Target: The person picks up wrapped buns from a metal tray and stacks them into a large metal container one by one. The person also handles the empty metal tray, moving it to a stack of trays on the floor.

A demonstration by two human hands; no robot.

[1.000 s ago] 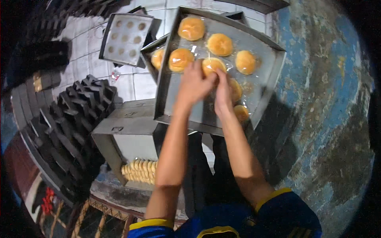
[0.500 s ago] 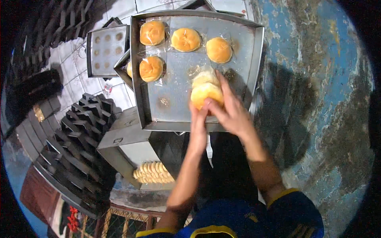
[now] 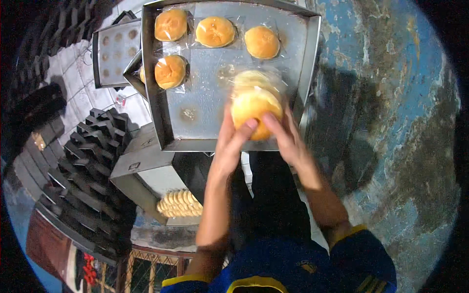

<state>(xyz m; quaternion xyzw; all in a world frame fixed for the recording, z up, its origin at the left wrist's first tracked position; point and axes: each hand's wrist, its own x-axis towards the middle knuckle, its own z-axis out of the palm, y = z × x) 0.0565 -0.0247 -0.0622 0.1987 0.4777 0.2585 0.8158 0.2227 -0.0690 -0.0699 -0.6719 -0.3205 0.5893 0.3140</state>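
Observation:
My left hand point(image 3: 227, 142) and my right hand point(image 3: 290, 141) close from both sides around a small stack of golden buns point(image 3: 256, 107), with both thumbs pressed on the nearest bun. The far end of the stack is blurred, and clear wrap glints around it. The buns are above the near right part of a large metal tray point(image 3: 210, 110). Several single buns in clear wrap lie toward the tray's far and left sides, among them one at the far left corner point(image 3: 171, 25) and one below it point(image 3: 170, 72).
Left of the large tray stands a smaller tray point(image 3: 118, 56) with round brown marks. An open metal tin point(image 3: 163, 181) holds rows of pale rounded pieces point(image 3: 181, 204). Dark stacked trays point(image 3: 83, 161) fill the left. A peeling blue wall point(image 3: 391, 132) rises along the right.
The view has shifted, so the tray appears higher and farther left. My left hand has spread around the stack's left side, and both thumbs now lie on the near bun.

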